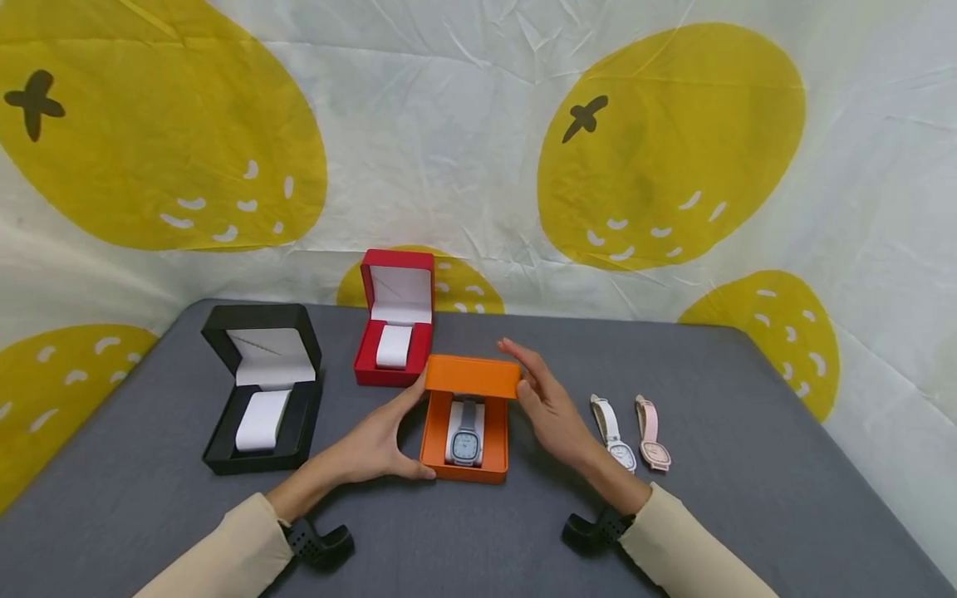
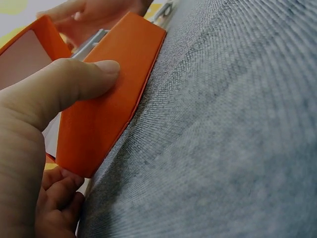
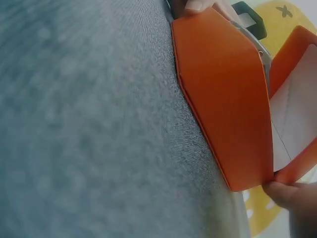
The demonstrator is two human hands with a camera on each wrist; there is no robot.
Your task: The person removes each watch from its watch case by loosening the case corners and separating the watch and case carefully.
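Observation:
An orange watch box [image 1: 471, 475] stands at the middle of the table, its lid [image 1: 473, 376] raised and tilted forward over the back part. Inside, a grey watch [image 1: 467, 445] with a squarish pale-blue dial is wrapped on a white cushion [image 1: 452, 440]. My left hand [image 1: 377, 444] grips the box from the left, thumb [image 2: 94, 82] on the front wall and fingers round the back. My right hand [image 1: 557, 419] is at the lid's right edge, its index finger extended past the back. A fingertip [image 3: 280, 192] touches the box near the hinge in the right wrist view.
An open black watch box [image 1: 306, 432] with a white cushion stands at left. Behind is an open red watch box [image 1: 366, 365], also with a white cushion. Right of my right hand lie a white watch [image 1: 609, 423] and a pink watch [image 1: 650, 432] on the grey tablecloth [image 1: 748, 498].

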